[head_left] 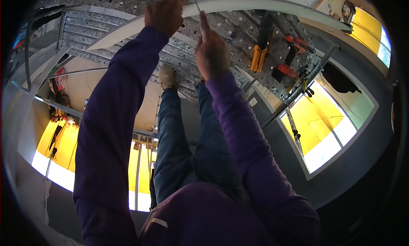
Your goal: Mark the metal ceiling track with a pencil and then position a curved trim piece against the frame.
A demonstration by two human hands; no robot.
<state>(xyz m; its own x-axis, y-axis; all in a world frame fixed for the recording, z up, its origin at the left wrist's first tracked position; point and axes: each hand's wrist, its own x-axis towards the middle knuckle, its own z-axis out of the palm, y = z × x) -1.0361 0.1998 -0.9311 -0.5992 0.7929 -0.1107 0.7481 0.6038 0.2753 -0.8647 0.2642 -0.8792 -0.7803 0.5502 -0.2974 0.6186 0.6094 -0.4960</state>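
Note:
A long white strip (pixel 238 4) lies across the far part of a perforated metal platform (pixel 85 27), its pointed left end showing below my left hand. My left hand (pixel 165 16) bends over this strip, fingers on its far side and thumb on the near side. My right hand (pixel 211 50) is closed on a thin, straight, blade-like tool (pixel 196 1). The index finger reaches along it, and its tip meets the strip's near edge. The palm hides the tool's handle, so I cannot tell its exact kind.
An orange-and-black hand tool (pixel 258 56) and a red cordless drill (pixel 291 54) lie on the platform to my right. My shoe (pixel 166 77) stands at its near edge, with a drop to the room below. Metal rails (pixel 298 86) and yellow-covered windows (pixel 315 114) surround it.

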